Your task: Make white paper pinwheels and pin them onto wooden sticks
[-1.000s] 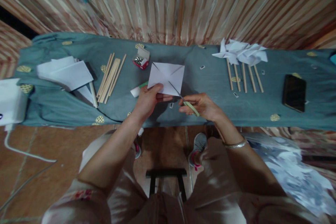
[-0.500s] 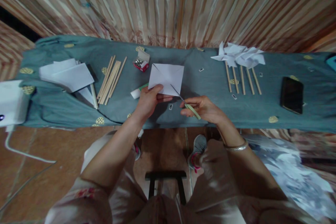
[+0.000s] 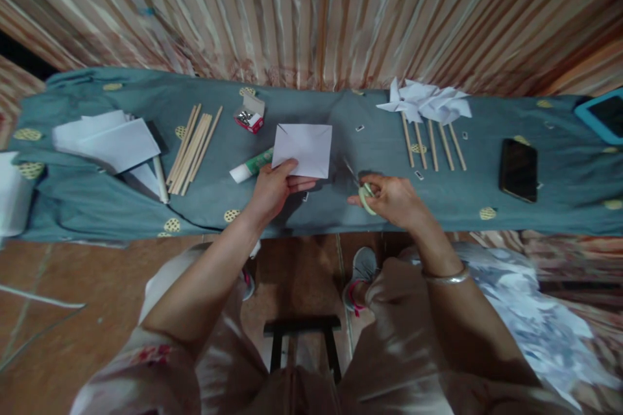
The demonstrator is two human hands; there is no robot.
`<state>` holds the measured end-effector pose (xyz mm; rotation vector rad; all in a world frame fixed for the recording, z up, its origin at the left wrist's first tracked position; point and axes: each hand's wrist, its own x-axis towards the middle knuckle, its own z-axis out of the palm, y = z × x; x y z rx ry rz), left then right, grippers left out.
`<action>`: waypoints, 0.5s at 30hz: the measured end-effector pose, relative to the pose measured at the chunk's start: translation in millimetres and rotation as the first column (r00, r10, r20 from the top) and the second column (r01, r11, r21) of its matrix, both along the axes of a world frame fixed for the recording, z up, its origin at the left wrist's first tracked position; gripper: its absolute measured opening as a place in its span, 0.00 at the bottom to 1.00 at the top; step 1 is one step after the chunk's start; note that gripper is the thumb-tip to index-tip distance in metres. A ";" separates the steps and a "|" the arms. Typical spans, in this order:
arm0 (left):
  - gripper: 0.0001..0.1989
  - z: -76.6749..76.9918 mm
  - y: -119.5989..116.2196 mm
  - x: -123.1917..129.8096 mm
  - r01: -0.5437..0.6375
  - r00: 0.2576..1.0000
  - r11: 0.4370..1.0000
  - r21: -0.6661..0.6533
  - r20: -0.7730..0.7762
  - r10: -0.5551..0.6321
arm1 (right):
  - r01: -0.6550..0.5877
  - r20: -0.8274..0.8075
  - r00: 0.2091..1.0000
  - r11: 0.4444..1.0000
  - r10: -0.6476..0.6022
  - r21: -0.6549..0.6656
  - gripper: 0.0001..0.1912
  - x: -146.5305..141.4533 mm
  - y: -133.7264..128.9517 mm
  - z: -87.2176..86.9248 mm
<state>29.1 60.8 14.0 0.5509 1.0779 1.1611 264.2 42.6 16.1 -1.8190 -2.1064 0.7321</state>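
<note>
Scissors [image 3: 363, 195] moved clear of paper [image 3: 304, 148]; R hand [image 3: 393, 201] gripped them, fingers curled; L hand [image 3: 272, 191] pinched paper, thumb atop.

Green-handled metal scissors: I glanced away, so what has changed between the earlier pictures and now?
The right hand has moved the green-handled metal scissors rightward off the square white paper; a gap now separates them. More of the green-and-white tube shows. Stayed the same: the left hand holds the paper, the right the scissors, and the pale wooden sticks lie as before.
</note>
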 end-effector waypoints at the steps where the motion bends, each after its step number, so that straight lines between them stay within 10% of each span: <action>1: 0.04 -1.1 -1.3 2.9 0.020 1.000 1.000 -0.001 0.004 -0.020 | 0.023 0.068 0.997 0.999 -0.026 0.049 0.22 0.8 -0.4 1.0; 15: 0.04 -9.8 -11.9 35.8 0.181 0.972 0.977 -0.116 0.176 -0.159 | 0.062 0.444 0.878 0.961 -0.182 0.270 0.27 2.8 4.3 -4.4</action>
